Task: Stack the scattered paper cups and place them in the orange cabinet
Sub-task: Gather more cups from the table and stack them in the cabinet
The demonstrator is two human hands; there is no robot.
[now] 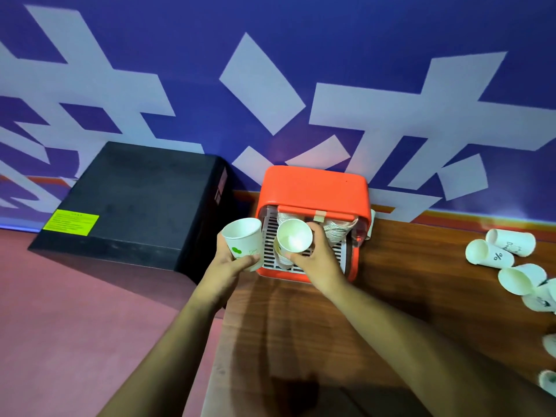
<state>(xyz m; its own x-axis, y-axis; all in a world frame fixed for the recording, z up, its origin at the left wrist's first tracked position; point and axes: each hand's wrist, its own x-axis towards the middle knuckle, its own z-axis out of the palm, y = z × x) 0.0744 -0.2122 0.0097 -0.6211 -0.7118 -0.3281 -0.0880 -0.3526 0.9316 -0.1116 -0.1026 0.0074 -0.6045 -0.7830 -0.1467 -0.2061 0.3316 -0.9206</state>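
Head view: orange cabinet holds seemingly stacked cups; each hand grips a cup.

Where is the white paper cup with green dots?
The white paper cup with green dots is held upright in the left hand, just left of the orange plastic cabinet.

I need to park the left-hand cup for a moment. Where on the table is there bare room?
The wooden table is bare between the orange cabinet and the fallen paper cups at the right edge, and in front of the cabinet under both forearms. It is crowded inside the cabinet and along the right edge.
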